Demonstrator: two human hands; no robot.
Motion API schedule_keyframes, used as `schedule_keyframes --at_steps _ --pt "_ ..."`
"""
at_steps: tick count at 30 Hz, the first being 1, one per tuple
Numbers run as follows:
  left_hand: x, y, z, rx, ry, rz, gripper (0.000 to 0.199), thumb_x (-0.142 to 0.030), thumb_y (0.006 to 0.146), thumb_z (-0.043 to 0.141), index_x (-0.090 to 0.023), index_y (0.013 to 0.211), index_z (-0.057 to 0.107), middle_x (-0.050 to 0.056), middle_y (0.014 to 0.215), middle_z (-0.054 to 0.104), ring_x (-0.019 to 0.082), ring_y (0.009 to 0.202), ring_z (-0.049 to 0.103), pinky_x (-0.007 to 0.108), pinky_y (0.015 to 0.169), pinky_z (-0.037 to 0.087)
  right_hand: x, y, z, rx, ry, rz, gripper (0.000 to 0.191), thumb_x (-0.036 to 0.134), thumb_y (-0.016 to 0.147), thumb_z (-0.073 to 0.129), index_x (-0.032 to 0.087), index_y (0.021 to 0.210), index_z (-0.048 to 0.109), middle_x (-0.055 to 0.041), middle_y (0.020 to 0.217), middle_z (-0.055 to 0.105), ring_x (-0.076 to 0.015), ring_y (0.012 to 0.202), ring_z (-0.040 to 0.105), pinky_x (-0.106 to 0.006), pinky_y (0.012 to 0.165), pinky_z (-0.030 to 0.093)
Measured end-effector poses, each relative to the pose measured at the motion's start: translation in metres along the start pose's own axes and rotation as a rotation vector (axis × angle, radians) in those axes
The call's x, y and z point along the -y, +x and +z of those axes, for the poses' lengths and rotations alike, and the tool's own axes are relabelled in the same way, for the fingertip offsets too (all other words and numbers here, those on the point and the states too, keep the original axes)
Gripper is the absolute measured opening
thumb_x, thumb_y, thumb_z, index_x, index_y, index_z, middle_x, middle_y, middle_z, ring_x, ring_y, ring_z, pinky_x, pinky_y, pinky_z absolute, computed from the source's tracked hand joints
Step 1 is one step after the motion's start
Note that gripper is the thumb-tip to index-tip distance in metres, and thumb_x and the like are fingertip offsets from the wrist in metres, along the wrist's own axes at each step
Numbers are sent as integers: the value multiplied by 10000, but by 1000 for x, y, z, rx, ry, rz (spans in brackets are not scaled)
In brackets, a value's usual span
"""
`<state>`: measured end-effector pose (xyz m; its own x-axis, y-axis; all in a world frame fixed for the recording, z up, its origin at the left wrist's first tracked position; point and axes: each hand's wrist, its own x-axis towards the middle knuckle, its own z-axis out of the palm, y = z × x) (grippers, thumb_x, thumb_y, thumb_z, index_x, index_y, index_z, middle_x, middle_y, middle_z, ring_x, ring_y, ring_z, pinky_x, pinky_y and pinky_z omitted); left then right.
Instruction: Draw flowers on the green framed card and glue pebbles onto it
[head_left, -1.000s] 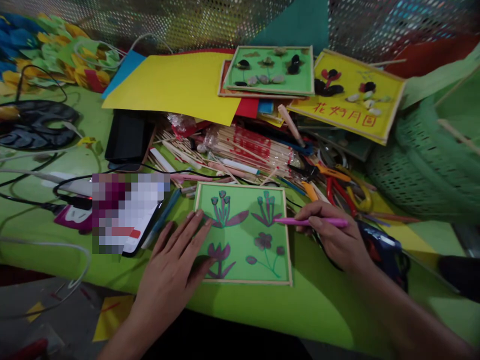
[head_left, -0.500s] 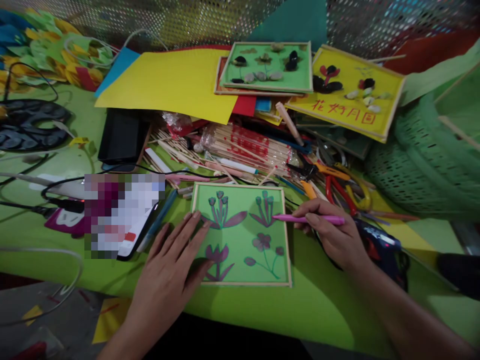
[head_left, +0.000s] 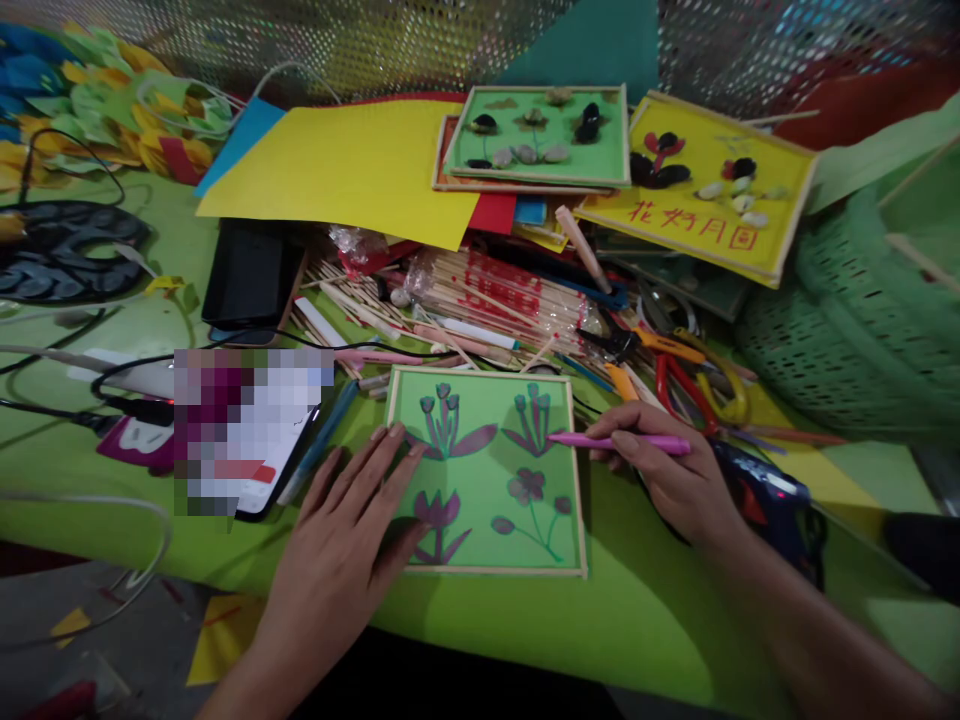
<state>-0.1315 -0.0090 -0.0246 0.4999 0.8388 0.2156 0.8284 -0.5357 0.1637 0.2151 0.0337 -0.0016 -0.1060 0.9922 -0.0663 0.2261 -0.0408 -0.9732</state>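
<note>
Green framed picture (head_left: 480,505) is lying flat on the worktop (head_left: 637,640), between two hands.
Clear, red-printed wrapping (head_left: 517,288) is holding a bundle of thin wooden sticks (head_left: 450,282) behind the picture, and a green perforated basket (head_left: 847,335) is standing at the far right, its contents hard to make out. The picture's slim wooden frame (head_left: 577,490) is enclosing four purple flower designs (head_left: 527,485). The left hand (head_left: 349,530) is resting spread out, gripping nothing, its fingertips overlapping the picture's left edge. The right hand (head_left: 664,465) is hovering just beyond the right edge, pinching a pink pen (head_left: 665,444) whose tip is reaching across the frame to the upper-right flower; contact is too fine to tell.
</note>
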Motion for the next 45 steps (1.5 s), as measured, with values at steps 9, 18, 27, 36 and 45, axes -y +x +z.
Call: schedule_keyframes --at_steps 9,18,27,36,45 --pt "0 -2 0 3 -21 -4 595 -306 1016 549 -171 1575 394 108 1653 403 285 1504 417 458 1248 240 1 -2 -1 7 36 -25 139 356 967 676 274 970 788 -9 849 705 -119 732 644 -196 619 498" --pt "0 -4 -2 9 -120 30 652 -277 976 625 -193 1574 379 89 1584 513 251 1483 449 452 1275 160 -5 -4 -6 -146 167 -114 216 412 926 723 235 1036 783 -49 908 714 -165 791 655 -235 623 510" --pt "-3 -8 -4 -75 -260 94 517 -294 956 672 -216 1449 539 56 1409 681 245 1325 598 445 1242 239 -4 1 -3 -186 195 -97 226 398 896 733 220 1026 783 -57 840 699 -164 719 599 -249 595 495" --pt "-9 -6 -5 -82 -290 73 489 -300 941 684 -238 1416 584 62 1407 681 265 1298 611 492 1189 343 -6 -1 -5 -212 183 -59 229 413 875 736 238 1015 782 -61 898 708 -177 730 598 -271 619 501" --pt "-14 22 -22 2 -254 24 320 -320 1050 529 -221 1331 645 65 1321 727 233 1169 665 446 1046 467 -2 -2 -4 -216 159 -27 190 423 872 740 286 990 798 -75 901 702 -203 720 587 -312 602 496"
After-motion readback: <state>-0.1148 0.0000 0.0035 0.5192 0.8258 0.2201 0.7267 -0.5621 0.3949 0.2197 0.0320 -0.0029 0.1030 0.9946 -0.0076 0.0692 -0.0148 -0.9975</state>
